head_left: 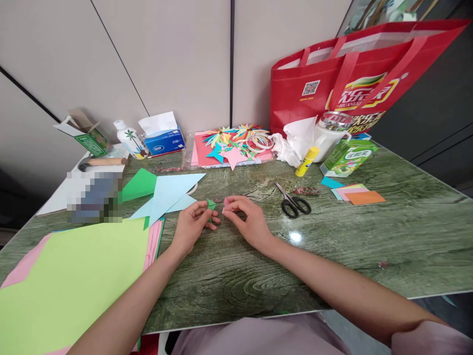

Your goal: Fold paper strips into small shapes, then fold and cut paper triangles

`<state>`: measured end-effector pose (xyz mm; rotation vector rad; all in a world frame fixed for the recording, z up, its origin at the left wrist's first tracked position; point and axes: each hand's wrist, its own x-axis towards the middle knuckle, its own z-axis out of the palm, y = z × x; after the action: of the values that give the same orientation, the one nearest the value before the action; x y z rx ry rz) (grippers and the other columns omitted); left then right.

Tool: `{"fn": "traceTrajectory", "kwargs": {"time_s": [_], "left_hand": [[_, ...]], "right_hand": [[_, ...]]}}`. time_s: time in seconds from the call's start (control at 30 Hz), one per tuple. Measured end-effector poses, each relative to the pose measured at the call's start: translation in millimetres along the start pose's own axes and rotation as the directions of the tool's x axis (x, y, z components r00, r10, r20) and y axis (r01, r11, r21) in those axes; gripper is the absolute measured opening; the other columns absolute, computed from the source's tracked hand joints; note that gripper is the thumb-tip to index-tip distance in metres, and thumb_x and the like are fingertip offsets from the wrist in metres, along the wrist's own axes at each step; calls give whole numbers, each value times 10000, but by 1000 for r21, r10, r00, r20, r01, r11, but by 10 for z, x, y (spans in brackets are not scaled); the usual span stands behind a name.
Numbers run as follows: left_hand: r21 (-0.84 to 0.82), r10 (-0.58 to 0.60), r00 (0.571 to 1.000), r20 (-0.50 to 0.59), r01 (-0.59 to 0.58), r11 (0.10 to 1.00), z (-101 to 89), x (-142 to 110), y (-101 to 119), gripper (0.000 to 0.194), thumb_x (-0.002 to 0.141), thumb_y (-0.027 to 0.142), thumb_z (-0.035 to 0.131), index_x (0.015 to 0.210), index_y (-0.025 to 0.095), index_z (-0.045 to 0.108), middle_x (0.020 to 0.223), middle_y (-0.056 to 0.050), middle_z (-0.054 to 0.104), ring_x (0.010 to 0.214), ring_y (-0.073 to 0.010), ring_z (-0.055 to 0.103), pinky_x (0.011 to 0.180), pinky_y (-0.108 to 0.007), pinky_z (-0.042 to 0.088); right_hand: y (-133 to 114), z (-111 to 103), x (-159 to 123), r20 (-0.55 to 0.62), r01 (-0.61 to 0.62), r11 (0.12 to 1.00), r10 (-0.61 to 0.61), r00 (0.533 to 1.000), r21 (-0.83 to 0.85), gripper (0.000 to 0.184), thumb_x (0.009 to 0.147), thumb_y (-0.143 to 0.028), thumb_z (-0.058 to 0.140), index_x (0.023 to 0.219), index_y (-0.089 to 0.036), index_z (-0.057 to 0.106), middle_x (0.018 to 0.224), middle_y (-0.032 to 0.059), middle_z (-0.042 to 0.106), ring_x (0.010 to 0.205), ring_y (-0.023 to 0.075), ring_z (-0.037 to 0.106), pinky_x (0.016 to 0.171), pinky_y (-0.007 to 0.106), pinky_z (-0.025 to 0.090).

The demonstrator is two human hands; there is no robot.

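Note:
Over the middle of the table, my left hand [192,222] pinches a small folded green paper piece [211,204] between thumb and fingers. Close by on the right, my right hand [248,219] grips a small folded pink paper piece [226,203]. A narrow gap separates the two pieces. Fingers cover part of each one, so their full shapes are hidden. Black-handled scissors [291,200] lie to the right of my right hand. Light blue paper shapes [170,192] and a green paper shape [140,185] rest to the left of my left hand.
Large sheets of yellow-green paper [84,276] cover the table's left front. Behind are a tissue pack [164,143], a bottle [129,139], folded paper stars [234,157], a glue stick [307,161], a milk carton [347,159] and a red bag [295,101]. Small coloured strips [365,198] lie right.

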<state>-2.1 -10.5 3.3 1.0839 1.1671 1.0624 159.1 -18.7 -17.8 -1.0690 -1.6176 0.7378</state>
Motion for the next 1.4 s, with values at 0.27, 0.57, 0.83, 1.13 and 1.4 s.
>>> {"fn": "traceTrajectory", "kwargs": {"time_s": [0.27, 0.57, 0.83, 1.13, 1.4], "left_hand": [[-3, -7, 985, 171, 7, 1000, 34, -42, 35, 274, 726, 289, 639, 933, 153, 522, 760, -37, 658, 678, -184, 660, 595, -328, 561], [-60, -78, 943, 324, 103, 993, 61, -79, 25, 332, 729, 274, 648, 988, 161, 474, 766, -51, 657, 688, -206, 668, 614, -361, 550], [-92, 4, 979, 202, 15, 996, 52, -59, 29, 321, 737, 262, 635, 1001, 168, 478, 806, -50, 671, 749, -207, 668, 655, -370, 556], [-83, 50, 982, 182, -36, 996, 58, -53, 11, 334, 740, 253, 627, 1015, 182, 451, 887, -51, 656, 777, -196, 661, 710, -389, 556], [-16, 37, 977, 212, -35, 999, 91, -104, 63, 374, 705, 216, 642, 1042, 198, 479, 1014, -53, 595, 931, -207, 603, 774, -381, 541]], "right_hand": [[-117, 7, 38, -30, -223, 875, 261, 965, 430, 150, 804, -361, 555, 791, -213, 561, 805, 33, 648, 670, 156, 615, 668, 333, 545], [-22, 25, 74, 32, -298, 777, 338, 941, 554, 106, 748, -317, 603, 772, -216, 585, 764, 7, 626, 654, 143, 625, 662, 313, 559], [23, 40, 41, 48, -265, 879, 269, 962, 396, 169, 705, -165, 585, 857, -204, 647, 879, 30, 666, 759, 157, 632, 714, 316, 524], [-7, 28, 34, 22, -249, 912, 256, 966, 326, 118, 744, -309, 620, 783, -200, 642, 846, 48, 635, 669, 148, 594, 589, 284, 505], [0, 35, 38, 148, -259, 941, 231, 962, 216, 123, 740, -299, 611, 708, -180, 607, 645, 8, 593, 565, 126, 516, 534, 253, 425]]}}
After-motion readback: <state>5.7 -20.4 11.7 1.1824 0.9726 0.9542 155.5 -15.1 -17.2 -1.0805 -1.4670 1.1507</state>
